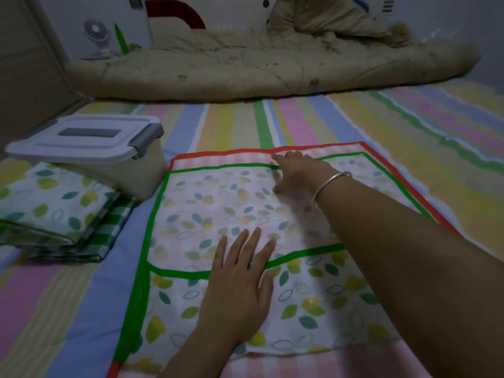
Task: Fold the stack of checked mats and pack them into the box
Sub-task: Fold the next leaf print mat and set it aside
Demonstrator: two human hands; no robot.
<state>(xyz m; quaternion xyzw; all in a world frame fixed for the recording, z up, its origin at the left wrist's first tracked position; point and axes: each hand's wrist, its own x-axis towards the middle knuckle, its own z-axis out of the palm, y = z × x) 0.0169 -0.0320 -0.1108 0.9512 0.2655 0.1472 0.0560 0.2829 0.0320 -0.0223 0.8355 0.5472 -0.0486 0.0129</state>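
— Mats, where?
— Dead centre, spread on the pastel-striped bed sheet (300, 121): white leaf-print mat with green border (207, 214), laid over a pink checked mat with red border (226, 158), peeking out along the twelve o'clock edge.
— Left hand (240, 282)?
— At six o'clock, palm down on the leaf-print mat, fingers straight and slightly spread, lying across a green band. Gripping nothing.
— Right hand (294, 170)?
— Stretched out towards one o'clock, silver bangle (321, 185) on the wrist. Fingers extended, touching the far green border; somewhat blurred, yet no pinch visible.
— Box?
— At nine o'clock: cream plastic box with white lid and grey latches (90, 140), lid on top. Right against a folded pile of leaf-print and green checked mats (54, 211) at eight o'clock, near the spread mat's left edge.
— Anything else?
— Rumpled beige quilt (218, 75) across twelve o'clock; small white fan (95, 34) at eleven o'clock.
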